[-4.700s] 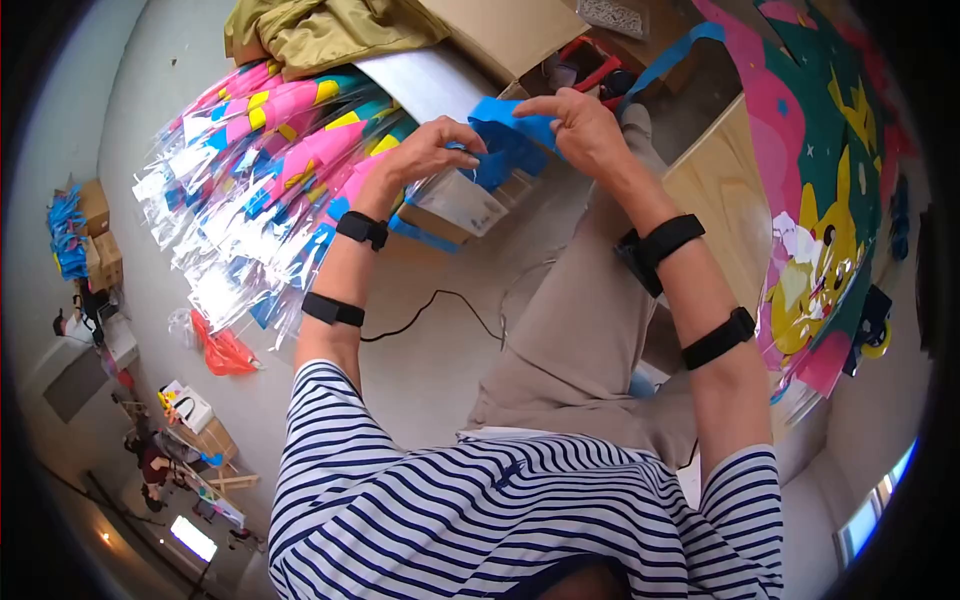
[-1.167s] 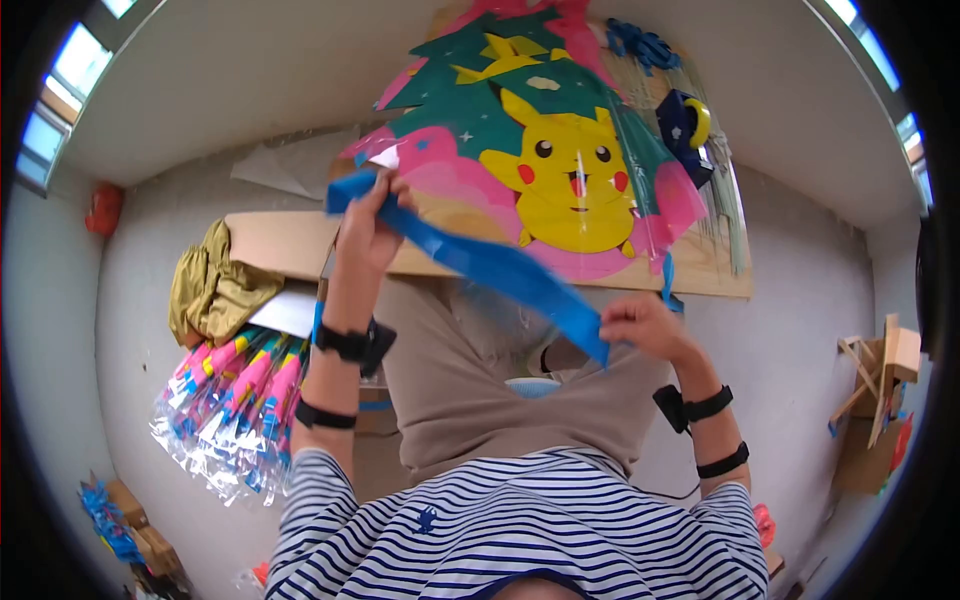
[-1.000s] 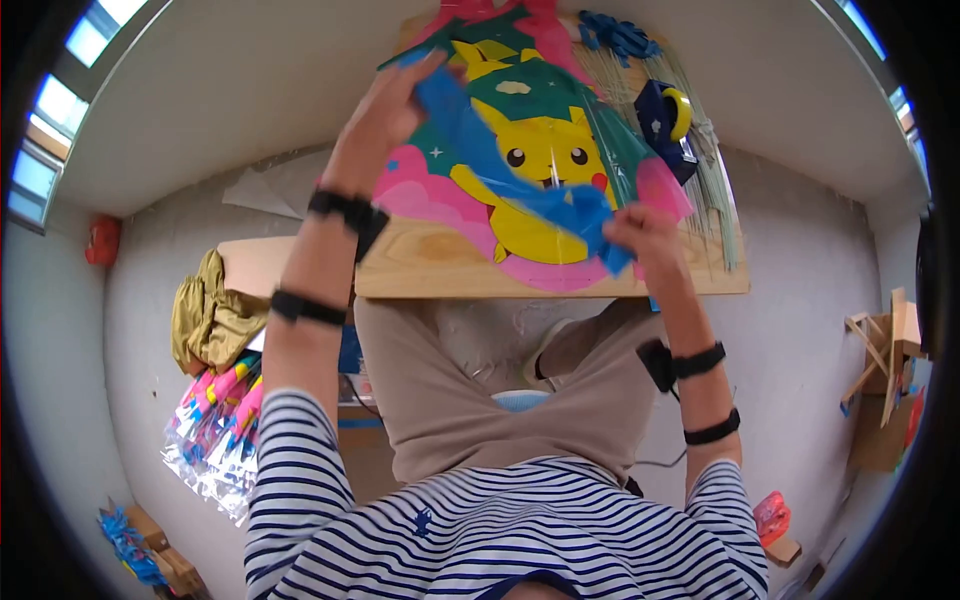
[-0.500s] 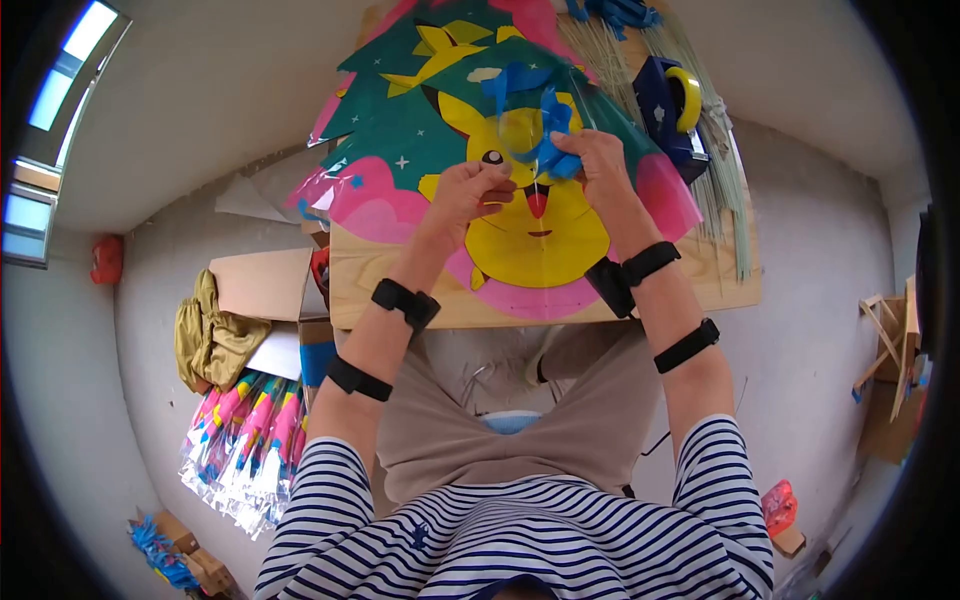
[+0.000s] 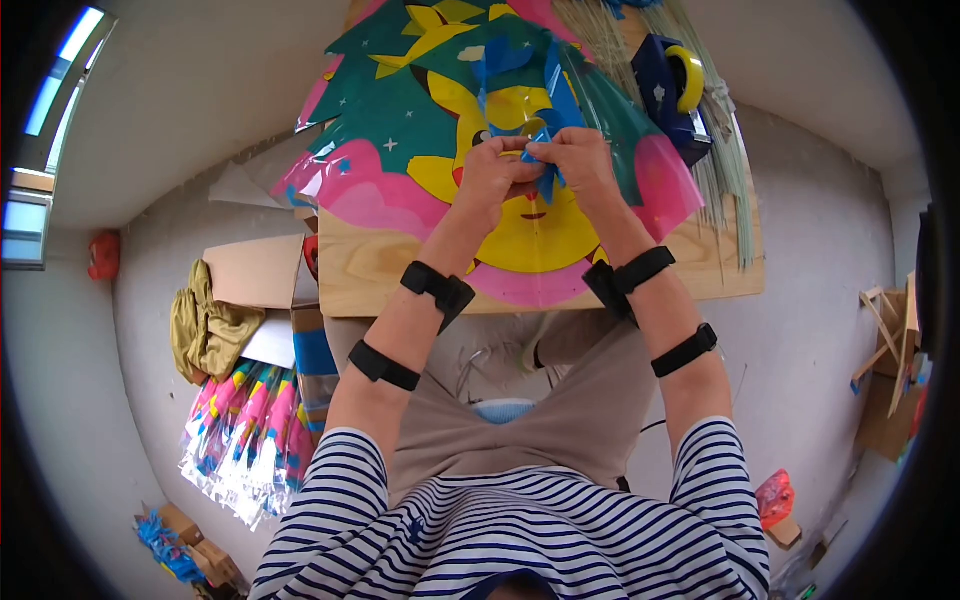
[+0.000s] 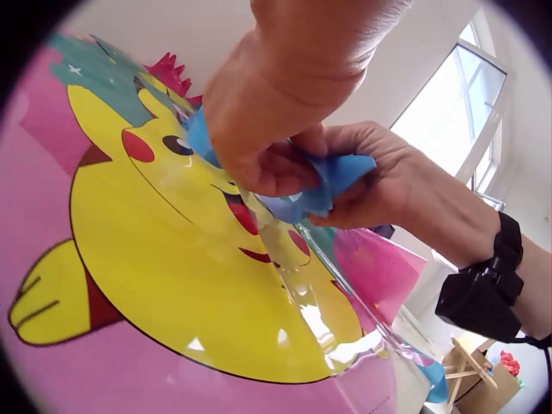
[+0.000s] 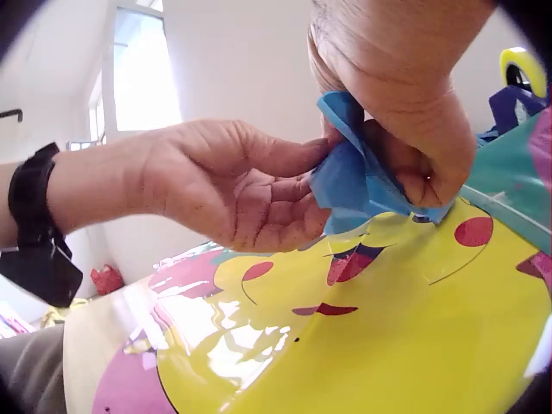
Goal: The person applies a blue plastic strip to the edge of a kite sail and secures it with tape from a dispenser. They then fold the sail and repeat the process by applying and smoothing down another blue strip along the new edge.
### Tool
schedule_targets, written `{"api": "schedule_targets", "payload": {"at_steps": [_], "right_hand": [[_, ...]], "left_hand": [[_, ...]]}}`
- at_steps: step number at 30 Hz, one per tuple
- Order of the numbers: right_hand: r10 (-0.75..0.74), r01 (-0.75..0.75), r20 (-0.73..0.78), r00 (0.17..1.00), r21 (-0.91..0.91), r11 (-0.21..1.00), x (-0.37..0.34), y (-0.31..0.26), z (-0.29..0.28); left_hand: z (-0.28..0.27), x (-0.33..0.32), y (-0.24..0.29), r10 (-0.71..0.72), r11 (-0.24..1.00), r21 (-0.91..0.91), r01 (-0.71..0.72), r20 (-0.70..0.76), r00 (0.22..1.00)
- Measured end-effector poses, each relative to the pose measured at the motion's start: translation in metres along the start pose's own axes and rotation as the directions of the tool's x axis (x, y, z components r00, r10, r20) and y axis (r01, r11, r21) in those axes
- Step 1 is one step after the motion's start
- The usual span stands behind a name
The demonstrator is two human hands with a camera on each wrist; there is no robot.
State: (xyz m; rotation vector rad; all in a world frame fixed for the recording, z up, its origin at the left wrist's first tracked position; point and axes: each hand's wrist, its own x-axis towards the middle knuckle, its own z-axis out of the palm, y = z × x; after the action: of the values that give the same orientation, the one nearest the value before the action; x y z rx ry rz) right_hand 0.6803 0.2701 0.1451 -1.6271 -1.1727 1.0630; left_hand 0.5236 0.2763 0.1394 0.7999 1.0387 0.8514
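Observation:
Over the printed sheet (image 5: 500, 235), which shows a yellow character on a green tree with pink edges, both hands meet at a gathered blue ribbon (image 5: 537, 150). The left hand (image 5: 492, 178) pinches the ribbon from the left, and the right hand (image 5: 582, 170) pinches it between thumb and fingers from the other side. Crumpled folds of the ribbon (image 7: 349, 185) stand between the two hands in the right wrist view. From the left wrist view, a ribbon end (image 6: 345, 175) sticks out beside the right hand (image 6: 388, 185). Clear shiny film covers the sheet.
A dark blue tape dispenser (image 5: 662, 100) with yellow tape stands right of the sheet, beside thin pale sticks (image 5: 735, 190). The wooden table (image 5: 350, 270) has its near edge over the knees. Wrapped bundles (image 5: 250, 430), an olive cloth (image 5: 205, 330) and a cardboard box (image 5: 255, 270) are at left.
Both hands came from the blue ribbon's far stretch over the lap to above the sheet. Since half a second ago, the left hand has moved right and taken hold of the ribbon beside the right hand.

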Motion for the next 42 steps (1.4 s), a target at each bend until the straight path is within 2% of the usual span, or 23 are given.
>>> {"api": "schedule_targets", "payload": {"at_steps": [1,4,7,10,13,19,20,22,25,27,28,30,31,34,35,38,42], "right_hand": [[-0.008,0.008,-0.002,1.000,-0.046,0.999,-0.002,-0.005,0.001],[0.005,-0.005,-0.009,1.000,-0.028,1.000,-0.009,-0.014,0.000],[0.025,-0.085,0.208,0.978,0.288,0.954,-0.001,0.003,-0.009],[-0.059,-0.027,0.250,0.966,0.329,0.944,-0.004,0.015,-0.013],[-0.090,0.024,0.228,0.970,0.276,0.961,-0.008,0.020,-0.023],[0.069,-0.062,0.059,0.996,-0.113,0.992,-0.005,0.031,-0.034],[-0.030,0.017,-0.036,0.999,-0.310,0.951,-0.002,0.037,-0.035],[-0.273,0.109,-0.146,0.951,-0.666,0.737,0.001,0.040,-0.031],[-0.642,0.193,-0.154,0.751,-0.879,0.437,-0.030,-0.004,-0.026],[-0.657,0.468,-0.097,0.747,-0.626,0.624,-0.039,-0.022,-0.023],[-0.669,0.572,-0.070,0.740,-0.458,0.681,-0.046,-0.032,-0.022],[-0.574,0.583,0.111,0.811,-0.087,0.807,-0.071,-0.061,-0.011],[-0.540,0.532,0.214,0.814,0.101,0.841,-0.082,-0.073,-0.003],[-0.617,0.610,0.271,0.739,0.122,0.783,-0.103,-0.086,0.016],[-0.563,0.561,0.297,0.771,0.102,0.822,-0.108,-0.092,0.018],[-0.578,0.550,0.199,0.792,0.180,0.816,-0.127,-0.105,0.026],[-0.616,0.620,0.280,0.736,0.084,0.780,-0.144,-0.115,0.025]], "left_hand": [[-0.001,0.002,-0.002,-0.015,0.999,-0.031,0.015,0.001,1.000],[-0.004,0.008,-0.009,-0.042,0.992,-0.114,0.044,0.018,0.999],[-0.009,0.010,-0.010,-0.031,0.984,-0.173,0.033,0.011,0.999],[-0.015,0.008,-0.007,-0.017,0.978,-0.209,0.005,-0.057,0.998],[-0.026,0.005,-0.002,0.022,0.974,-0.223,-0.043,-0.096,0.995],[-0.058,-0.015,0.018,0.158,0.980,-0.112,-0.164,-0.064,0.985],[-0.060,-0.024,0.022,0.192,0.976,-0.092,-0.198,-0.071,0.979],[-0.059,-0.052,0.036,0.229,0.971,-0.058,-0.233,-0.068,0.971],[-0.060,-0.086,0.053,0.237,0.971,-0.014,-0.238,-0.035,0.971],[-0.059,-0.100,0.057,0.239,0.971,0.026,-0.238,-0.016,0.971],[-0.056,-0.107,0.059,0.249,0.968,0.026,-0.249,-0.001,0.969],[-0.050,-0.118,0.063,0.267,0.963,0.027,-0.268,0.036,0.963],[-0.051,-0.122,0.064,0.279,0.959,0.016,-0.281,0.077,0.957],[-0.056,-0.134,0.071,0.311,0.948,0.018,-0.317,0.153,0.938],[-0.056,-0.140,0.074,0.314,0.946,0.036,-0.322,0.150,0.938],[-0.060,-0.153,0.074,0.332,0.940,0.032,-0.340,0.143,0.932],[-0.066,-0.171,0.076,0.321,0.944,0.028,-0.328,0.137,0.937]]}}
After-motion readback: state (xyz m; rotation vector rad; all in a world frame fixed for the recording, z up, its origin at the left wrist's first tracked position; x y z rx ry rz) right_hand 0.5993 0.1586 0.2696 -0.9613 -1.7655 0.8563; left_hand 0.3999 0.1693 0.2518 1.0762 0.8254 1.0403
